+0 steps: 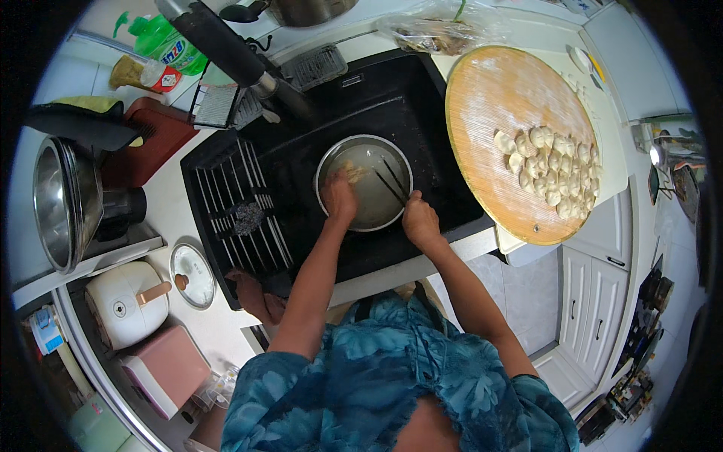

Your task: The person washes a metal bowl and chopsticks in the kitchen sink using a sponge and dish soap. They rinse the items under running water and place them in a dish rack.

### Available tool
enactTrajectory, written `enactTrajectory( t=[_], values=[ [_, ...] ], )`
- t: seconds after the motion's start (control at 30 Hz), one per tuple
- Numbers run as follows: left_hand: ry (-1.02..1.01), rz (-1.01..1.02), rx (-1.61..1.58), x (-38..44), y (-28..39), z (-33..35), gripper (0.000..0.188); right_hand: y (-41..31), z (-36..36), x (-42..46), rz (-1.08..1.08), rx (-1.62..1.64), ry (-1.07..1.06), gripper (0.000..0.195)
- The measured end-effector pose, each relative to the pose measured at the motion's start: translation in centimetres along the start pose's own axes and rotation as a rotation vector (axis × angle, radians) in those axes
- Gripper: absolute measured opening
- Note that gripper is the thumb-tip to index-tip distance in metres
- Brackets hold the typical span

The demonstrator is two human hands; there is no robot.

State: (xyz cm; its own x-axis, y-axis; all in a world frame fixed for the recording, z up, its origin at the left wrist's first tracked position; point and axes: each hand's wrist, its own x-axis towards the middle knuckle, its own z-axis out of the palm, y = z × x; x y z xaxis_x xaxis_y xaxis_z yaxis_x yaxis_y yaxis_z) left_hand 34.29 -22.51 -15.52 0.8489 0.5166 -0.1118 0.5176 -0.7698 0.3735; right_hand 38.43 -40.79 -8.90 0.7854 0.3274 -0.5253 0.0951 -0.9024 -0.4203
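A round metal pot (367, 217) of cloudy water stands in the black sink (429, 186). Inside its left part is my left hand (340, 198), fingers at a tan, fibrous clump (354, 171), perhaps a loofah scrubber; whether they grip it I cannot tell. My right hand (421, 219) is closed at the pot's right rim around a pair of dark chopsticks (390, 183), whose tips point into the pot. To the right, a round wooden board (491, 107) dusted with flour carries many folded dumplings (556, 164).
A metal drying rack (226, 209) with a steel wool scrubber (248, 218) spans the sink's left side. The black faucet (237, 56) reaches over the back. A glass lid (193, 276), a brown cloth (254, 294) and a white air fryer (130, 305) are at left. Behind lies a plastic bag (446, 34).
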Motion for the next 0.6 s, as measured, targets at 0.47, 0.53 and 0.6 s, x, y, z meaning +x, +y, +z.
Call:
enactTrajectory(
  t=[0.47,0.53,0.6],
  values=[
    [-0.015,-0.211,-0.741,-0.7,-2.0,4.5,0.022,4.7,4.8,4.2,-0.014,0.311,-0.076,0.028],
    [0.000,-0.078,-0.799,-2.7,-0.3,3.1,0.018,4.4,3.6,4.5,0.009,0.411,-0.218,0.035],
    [-0.001,0.042,-0.932,-4.7,2.2,2.7,0.017,5.8,4.7,5.1,-0.173,0.306,-0.170,0.034]
  ],
)
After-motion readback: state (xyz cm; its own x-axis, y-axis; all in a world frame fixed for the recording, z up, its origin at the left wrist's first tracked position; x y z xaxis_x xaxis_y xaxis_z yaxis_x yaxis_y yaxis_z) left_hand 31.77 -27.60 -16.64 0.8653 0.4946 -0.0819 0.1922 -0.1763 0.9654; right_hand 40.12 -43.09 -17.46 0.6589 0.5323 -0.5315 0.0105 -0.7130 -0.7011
